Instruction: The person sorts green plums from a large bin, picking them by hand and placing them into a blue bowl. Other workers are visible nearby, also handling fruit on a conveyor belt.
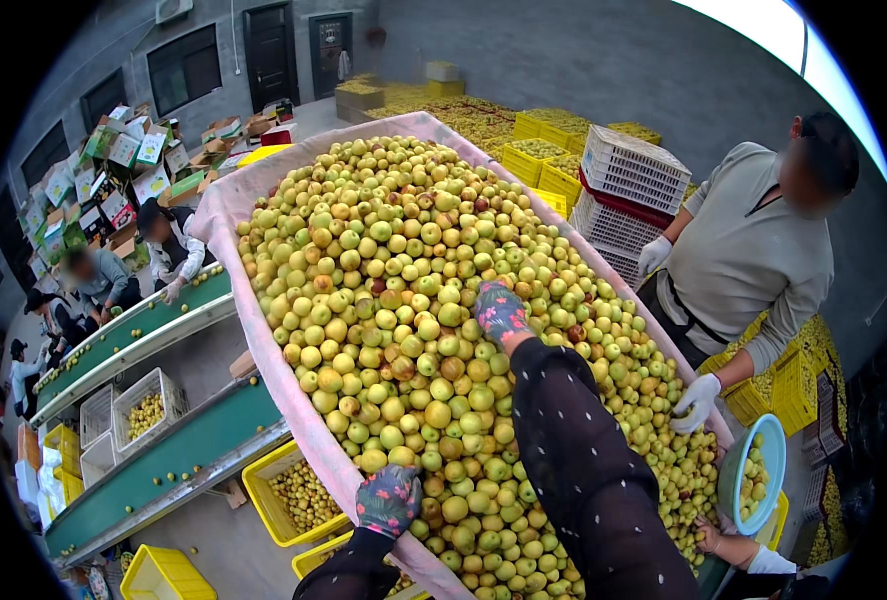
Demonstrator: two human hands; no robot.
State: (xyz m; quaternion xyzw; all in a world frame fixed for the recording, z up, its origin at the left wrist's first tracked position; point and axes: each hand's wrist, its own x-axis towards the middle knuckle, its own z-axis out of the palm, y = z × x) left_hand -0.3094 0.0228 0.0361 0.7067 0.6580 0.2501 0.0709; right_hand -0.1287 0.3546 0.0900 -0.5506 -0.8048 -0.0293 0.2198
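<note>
A large bin with a pink cloth lining (323,442) stands before me, heaped with yellow-green jujube-like fruit (413,262), some with brown patches. My right hand (501,313), in a flowered glove, reaches over the middle of the heap and touches the fruit. Its fingertips are partly hidden, so any fruit in its grasp cannot be made out. At the near left rim, my left hand (389,501) wears a matching glove. It rests across the lined edge with its fingers towards the fruit; whether it grips anything is unclear.
Beyond the right rim stands a person (758,202) in white gloves, one hand on the fruit. Another person's hand (708,535) is near a blue basin (762,472) of fruit. Green conveyor belts (180,450), yellow crates (293,491) and seated workers lie left; white crates (631,169) stand right.
</note>
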